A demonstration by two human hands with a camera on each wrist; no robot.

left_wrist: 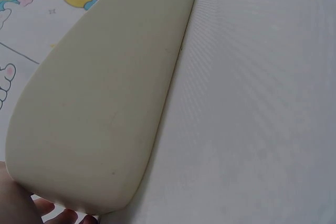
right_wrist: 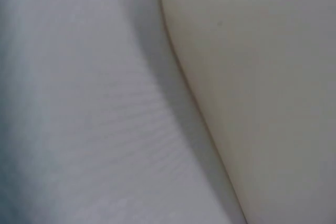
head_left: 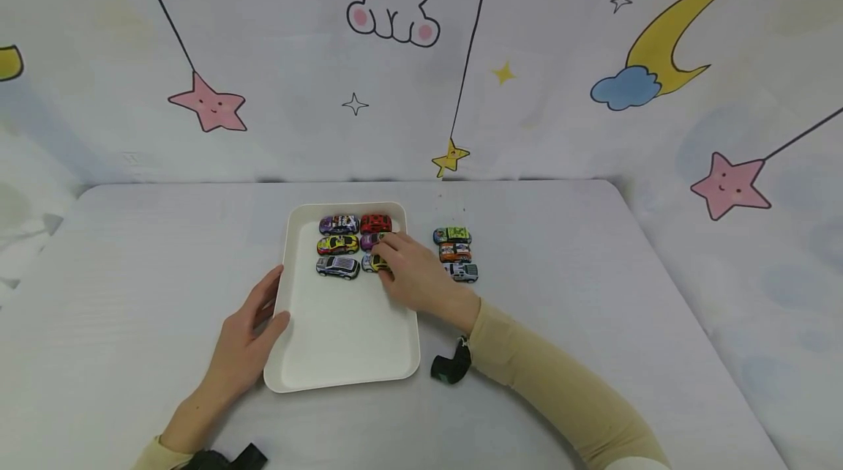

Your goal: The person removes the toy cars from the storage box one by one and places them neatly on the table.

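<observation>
My left hand (head_left: 244, 345) touches the left side of a white tray (head_left: 342, 353), thumb at the rim and fingers along the outer wall. In the left wrist view its fingertips (left_wrist: 65, 216) show at the tray's edge. Inside the tray, my right hand (head_left: 421, 276) pinches a yellow toy car (head_left: 368, 263) low in the right column. Its fingers partly cover a purple car (head_left: 370, 241) just above, below a red car (head_left: 376, 223). The left column has a purple-blue car (head_left: 339, 224), a yellow-red car (head_left: 338, 244) and a silver car (head_left: 338, 267).
Right of the tray, a green car (head_left: 451, 236), an orange car (head_left: 455, 252) and a white-grey car (head_left: 462, 272) stand in a column on the white table (head_left: 560, 272). A dark wrist device (head_left: 451, 364) hangs at the right sleeve. A cartoon-printed wall (head_left: 296, 31) rises behind.
</observation>
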